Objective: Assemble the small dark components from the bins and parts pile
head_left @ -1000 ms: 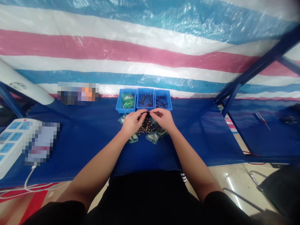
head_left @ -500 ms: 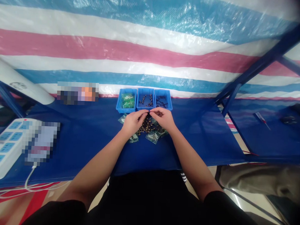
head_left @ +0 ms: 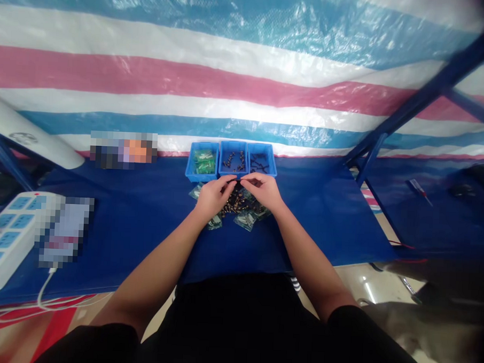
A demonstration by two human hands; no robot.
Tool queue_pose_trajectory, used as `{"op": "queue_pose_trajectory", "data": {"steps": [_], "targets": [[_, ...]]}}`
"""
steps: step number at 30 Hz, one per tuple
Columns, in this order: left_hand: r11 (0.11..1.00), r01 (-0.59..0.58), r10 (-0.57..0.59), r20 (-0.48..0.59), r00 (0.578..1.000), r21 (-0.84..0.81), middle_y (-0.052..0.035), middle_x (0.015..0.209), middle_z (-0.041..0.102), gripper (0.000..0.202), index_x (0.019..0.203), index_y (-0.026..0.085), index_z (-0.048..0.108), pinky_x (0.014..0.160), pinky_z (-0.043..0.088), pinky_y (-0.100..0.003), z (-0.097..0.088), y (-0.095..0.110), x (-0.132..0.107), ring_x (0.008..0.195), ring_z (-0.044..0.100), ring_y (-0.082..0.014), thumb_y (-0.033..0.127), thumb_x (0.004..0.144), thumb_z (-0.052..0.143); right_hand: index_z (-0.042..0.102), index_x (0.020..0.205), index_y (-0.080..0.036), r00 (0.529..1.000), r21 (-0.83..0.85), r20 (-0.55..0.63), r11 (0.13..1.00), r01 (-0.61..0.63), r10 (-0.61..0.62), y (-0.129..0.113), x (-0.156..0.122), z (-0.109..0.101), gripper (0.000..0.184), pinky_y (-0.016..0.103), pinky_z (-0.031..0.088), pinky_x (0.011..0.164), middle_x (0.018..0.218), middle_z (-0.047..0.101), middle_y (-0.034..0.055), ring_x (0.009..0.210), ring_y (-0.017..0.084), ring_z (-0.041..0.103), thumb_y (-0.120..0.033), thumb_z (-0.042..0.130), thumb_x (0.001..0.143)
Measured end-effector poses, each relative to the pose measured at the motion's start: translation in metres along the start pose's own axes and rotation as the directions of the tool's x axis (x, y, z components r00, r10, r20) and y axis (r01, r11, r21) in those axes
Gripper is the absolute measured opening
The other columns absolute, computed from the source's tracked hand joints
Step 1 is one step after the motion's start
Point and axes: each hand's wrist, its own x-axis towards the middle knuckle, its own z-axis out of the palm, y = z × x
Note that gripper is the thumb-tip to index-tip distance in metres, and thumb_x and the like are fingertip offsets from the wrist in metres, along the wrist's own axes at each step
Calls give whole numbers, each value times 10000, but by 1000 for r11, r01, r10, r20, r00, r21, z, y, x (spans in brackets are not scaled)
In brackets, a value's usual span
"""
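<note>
My left hand [head_left: 214, 197] and my right hand [head_left: 264, 191] meet fingertip to fingertip just in front of the blue bins. Both are closed in a pinch on a small dark piece too tiny to name. Beneath them lies a pile of small brass-and-black parts [head_left: 236, 204], partly covered by my hands. Small clear packets [head_left: 246, 220] with pale and green contents surround the pile. The left bin [head_left: 201, 177] holds green-and-white packets. In the middle bin [head_left: 234, 145] are several brass-and-black parts, and thin dark pieces lie in the right bin [head_left: 268, 147].
On the left are a white power strip [head_left: 12, 241] and a blurred-out flat device with a white cable [head_left: 42, 288]. Blue frame bars [head_left: 424, 96] rise on the right. A screwdriver [head_left: 421, 191] lies on the far-right table. Striped sheeting [head_left: 230, 79] hangs behind.
My hands keep nearly the same pinched pose over the pile. The view has shifted slightly. At the lower right, a blurred greyish-brown shape has moved downward, exposing more floor.
</note>
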Motion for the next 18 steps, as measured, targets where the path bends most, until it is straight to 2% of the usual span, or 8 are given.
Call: {"op": "queue_pose_trajectory", "data": {"steps": [9,18], "targets": [[1000,-5,6,4,1000,-17,-28,817,721,311,1139,221,691,654,498,-241,0,2,-1,670,646,-142,409,954,526,742,941,-205,1000,130,5,991,-28,27,1,1,0,275,331,558,762,891,750,53,802,179,689,-431,712,786],[1000,-11,11,-4,1000,-25,16,670,621,295,1144,211,669,604,458,-210,0,1,-1,613,596,-115,373,957,508,742,907,-201,1000,-55,12,998,24,-23,0,-1,0,212,311,537,711,851,745,45,720,159,660,-373,692,796]]}}
